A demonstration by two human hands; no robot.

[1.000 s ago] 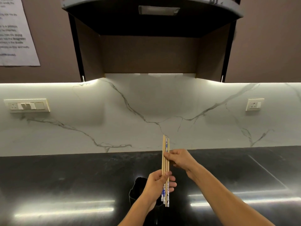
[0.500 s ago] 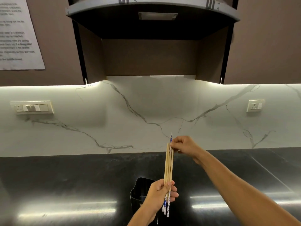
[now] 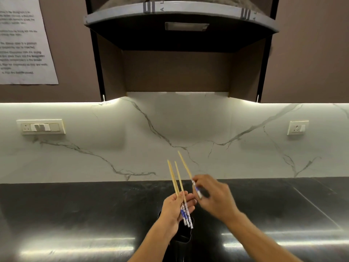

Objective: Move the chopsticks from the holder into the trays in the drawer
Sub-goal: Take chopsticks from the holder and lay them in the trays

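A dark, glossy tabletop (image 3: 75, 214) runs the full width of the view, streaked with bright reflections of the strip lighting under the cabinets. Behind it rises a white marble backsplash (image 3: 113, 148) with grey veins, carrying a switch plate (image 3: 41, 126) on the left and a single socket (image 3: 298, 127) on the right. Above, brown wall cabinets (image 3: 311, 53) flank a recessed niche topped by a grey curved range hood (image 3: 181, 17), and a printed sheet of paper (image 3: 24, 44), its text too blurred to read, is fixed to the cabinet front at upper left. Low in the middle of the tabletop stands a black holder (image 3: 183, 237), largely hidden behind the left forearm. The left hand (image 3: 174, 210) is closed around a small bunch of chopsticks (image 3: 179, 188) just above the holder, their plain wooden tips fanning up and slightly left and their blue-and-white patterned ends poking out below the palm. The right hand (image 3: 213, 195), just beside it and somewhat blurred, pinches a single chopstick (image 3: 186, 167) between its fingertips, the wooden tip slanting up and to the left over the backsplash, apart from the bunch. No drawer or tray shows in this view.
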